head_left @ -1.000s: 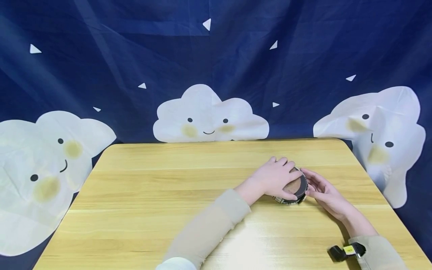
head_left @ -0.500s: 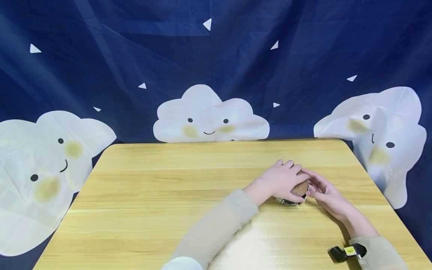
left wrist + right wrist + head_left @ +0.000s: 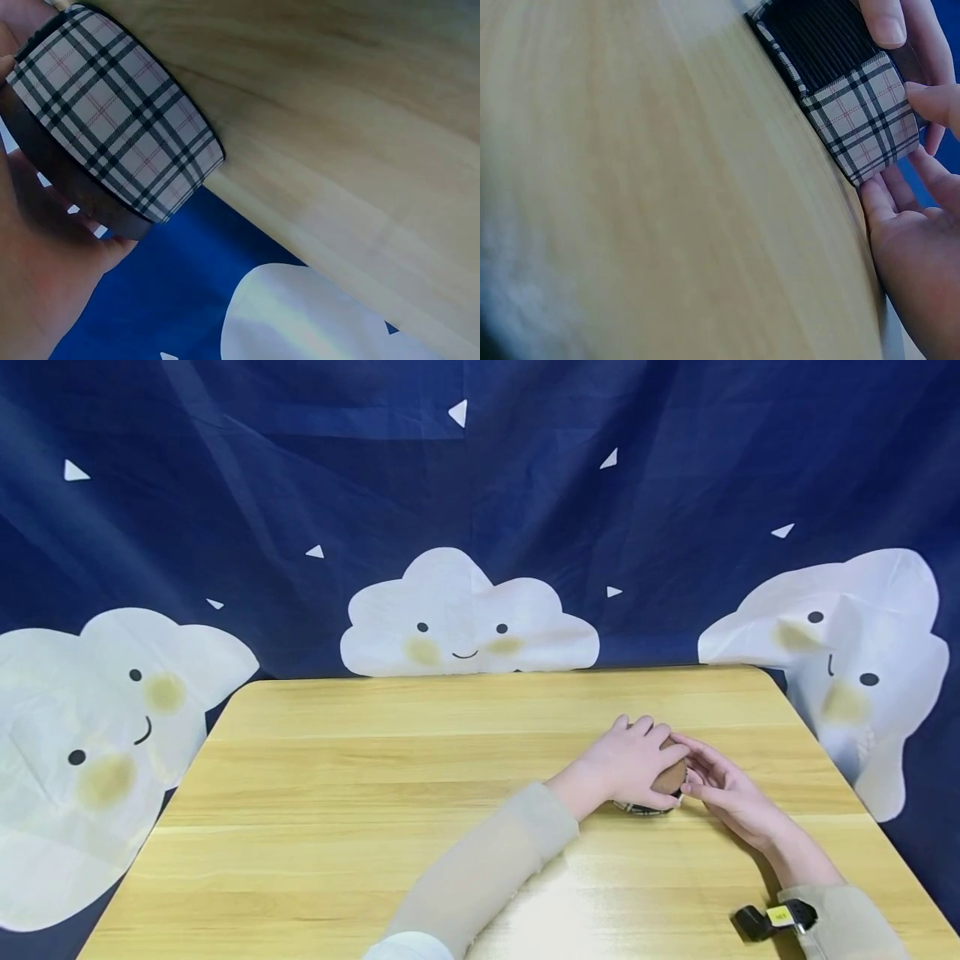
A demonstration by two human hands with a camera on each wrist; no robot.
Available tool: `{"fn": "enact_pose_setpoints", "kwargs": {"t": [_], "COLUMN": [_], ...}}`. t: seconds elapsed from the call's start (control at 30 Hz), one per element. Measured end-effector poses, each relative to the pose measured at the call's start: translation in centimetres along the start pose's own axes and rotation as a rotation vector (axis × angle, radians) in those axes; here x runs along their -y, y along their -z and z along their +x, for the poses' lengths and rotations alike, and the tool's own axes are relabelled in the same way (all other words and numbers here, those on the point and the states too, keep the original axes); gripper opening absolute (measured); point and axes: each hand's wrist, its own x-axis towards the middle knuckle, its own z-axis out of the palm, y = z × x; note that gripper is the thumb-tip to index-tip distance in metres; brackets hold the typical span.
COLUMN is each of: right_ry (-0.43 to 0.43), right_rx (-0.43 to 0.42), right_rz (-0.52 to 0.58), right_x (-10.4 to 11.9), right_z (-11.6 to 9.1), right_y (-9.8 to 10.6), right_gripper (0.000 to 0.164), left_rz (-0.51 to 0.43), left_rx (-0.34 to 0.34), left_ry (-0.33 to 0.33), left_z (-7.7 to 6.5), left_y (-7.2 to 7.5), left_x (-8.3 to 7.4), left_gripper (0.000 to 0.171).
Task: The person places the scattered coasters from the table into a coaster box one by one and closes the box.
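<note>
A round coaster holder (image 3: 645, 810) covered in black-and-white plaid stands on the table. Over its top my left hand (image 3: 633, 764) holds a brown round coaster (image 3: 673, 777), fingers spread round the rim and mostly covering it. From the left wrist, the coaster's dark edge (image 3: 82, 191) lies along the plaid wall. My right hand (image 3: 731, 797) holds the holder's right side, fingertips and thumb against it. The right wrist view shows a stack of black coasters (image 3: 825, 41) through the opening in the plaid wall. Whether the brown coaster rests fully on the stack cannot be told.
The pale wooden table (image 3: 337, 827) extends to the left and in front of the hands. Behind it hangs a dark blue curtain (image 3: 300, 460) with white clouds. A black wrist device (image 3: 772, 920) is strapped at the right sleeve.
Between one second and half a second ago, my left hand slid slightly right with the brown coaster, covering the dark surface visible before. Since then both hands have stayed almost still.
</note>
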Motion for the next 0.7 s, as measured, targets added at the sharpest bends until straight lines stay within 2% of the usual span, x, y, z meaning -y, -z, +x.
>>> {"fn": "enact_pose_setpoints", "kwargs": {"t": [0.27,0.5,0.7], "right_ry": [0.0,0.002,0.003], "right_rx": [0.005,0.01,0.008], "right_rz": [-0.006,0.01,0.0], "right_x": [-0.1,-0.2,-0.1], "right_z": [0.0,0.1,0.1], "right_y": [0.1,0.2,0.2], "right_gripper": [0.072,0.072,0.072], "left_rz": [-0.008,0.001,-0.009], "left_rx": [0.003,-0.01,-0.009], "left_ry": [-0.013,-0.032,-0.031], "left_z": [-0.5,-0.9,-0.7], "left_y": [-0.1,-0.3,-0.2], "left_x": [0.5,1.3,1.2], "left_gripper": [0.098,0.097,0.097]}}
